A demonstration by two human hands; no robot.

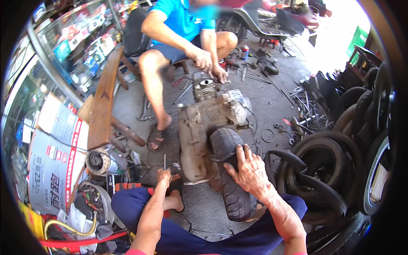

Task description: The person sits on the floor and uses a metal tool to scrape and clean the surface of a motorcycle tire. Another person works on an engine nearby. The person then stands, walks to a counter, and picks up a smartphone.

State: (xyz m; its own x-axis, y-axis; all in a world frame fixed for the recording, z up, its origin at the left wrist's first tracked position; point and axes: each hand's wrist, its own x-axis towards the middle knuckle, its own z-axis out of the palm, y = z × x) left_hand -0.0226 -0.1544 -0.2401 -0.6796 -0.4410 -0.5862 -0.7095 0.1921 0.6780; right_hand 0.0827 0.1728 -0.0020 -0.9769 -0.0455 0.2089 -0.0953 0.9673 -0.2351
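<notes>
A: From the head camera, what does the right hand (248,170) do?

B: It lies flat with fingers spread on the black treaded rubber tyre (231,178), which sits on the concrete floor (272,102) between the person's knees, mounted at the near end of the dirty grey metal scooter engine block (202,131).

A: And the left hand (163,176)?

B: It is closed around a thin metal rod-like tool (165,162) that stands upright, just left of the engine block. I cannot tell what kind of tool it is.

A: Who else is there?

B: A second person in a blue shirt (178,17) sits on a stool at the far end of the block, both hands down at the grey finned cylinder (205,87) there.

A: Around them?

B: A brown wooden bench (104,106) stands to the left, beside white and red cardboard boxes (51,157). Worn black tyres (327,170) pile up on the right, touching one another. Loose metal tools (306,110) are scattered on the floor beyond them.
</notes>
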